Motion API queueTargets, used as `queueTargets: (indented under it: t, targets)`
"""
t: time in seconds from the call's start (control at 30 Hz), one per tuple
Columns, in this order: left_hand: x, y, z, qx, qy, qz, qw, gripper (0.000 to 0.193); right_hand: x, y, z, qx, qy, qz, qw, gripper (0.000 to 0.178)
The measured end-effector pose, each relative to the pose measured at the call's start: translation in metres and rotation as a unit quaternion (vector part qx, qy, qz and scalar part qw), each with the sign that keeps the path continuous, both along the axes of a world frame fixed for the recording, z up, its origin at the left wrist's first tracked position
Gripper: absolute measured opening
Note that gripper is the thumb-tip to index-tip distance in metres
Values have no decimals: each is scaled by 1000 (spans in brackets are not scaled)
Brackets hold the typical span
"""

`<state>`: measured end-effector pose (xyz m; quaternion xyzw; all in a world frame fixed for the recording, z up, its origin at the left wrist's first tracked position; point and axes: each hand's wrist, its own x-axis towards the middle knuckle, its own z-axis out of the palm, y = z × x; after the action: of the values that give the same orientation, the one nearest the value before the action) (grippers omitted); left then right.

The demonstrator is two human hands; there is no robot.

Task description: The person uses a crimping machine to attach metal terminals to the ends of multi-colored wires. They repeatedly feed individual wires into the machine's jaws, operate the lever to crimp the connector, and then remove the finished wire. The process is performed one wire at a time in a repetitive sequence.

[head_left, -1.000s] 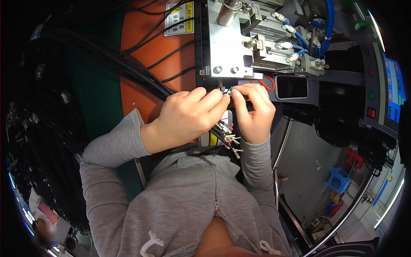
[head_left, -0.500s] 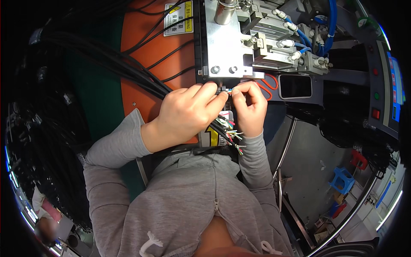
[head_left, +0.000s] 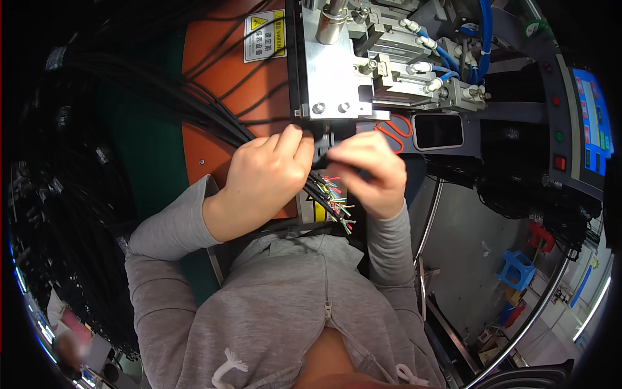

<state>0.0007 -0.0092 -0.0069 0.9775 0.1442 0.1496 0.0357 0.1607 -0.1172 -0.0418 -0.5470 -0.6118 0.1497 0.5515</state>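
My left hand (head_left: 262, 175) is closed at the left of the metal press fixture (head_left: 337, 71), its fingers curled round a black cable whose end I cannot make out. Under that hand passes a bundle of black cables (head_left: 227, 126). Their stripped ends fan out into thin coloured wires (head_left: 334, 201), red, green and white, between my two hands. My right hand (head_left: 376, 172) is just right of the fixture's lower front. Its fingers are bent and smeared by motion, so what they hold does not show.
Red-handled scissors (head_left: 396, 133) and a dark-screened phone (head_left: 438, 131) lie right of the fixture. Cylinders with blue air hoses (head_left: 484, 39) stand behind. At far right is a control panel (head_left: 570, 129) with buttons and a screen. An orange surface (head_left: 214, 58) carries more cables.
My hands have moved apart from the small coloured wire end they both pinched. The right hand has come down and blurs; the left has drawn slightly left and down.
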Motion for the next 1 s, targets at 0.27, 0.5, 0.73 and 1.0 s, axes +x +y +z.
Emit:
queueTargets:
  t: [0.27,0.5,0.73,1.0]
  targets:
    - [1,10,-2,-121,-92,-64,986,30,-15,3,1,45,5,42,998,29]
    - [4,16,8,-159,-148,-158,963,26,-9,-14,-2,38,55,-21,998,22]
    - [5,17,12,-126,-216,-206,946,30,-12,-21,3,58,171,-23,983,20]
    - [2,17,9,-160,-202,-188,948,25,-32,-10,23,76,143,-148,976,25]
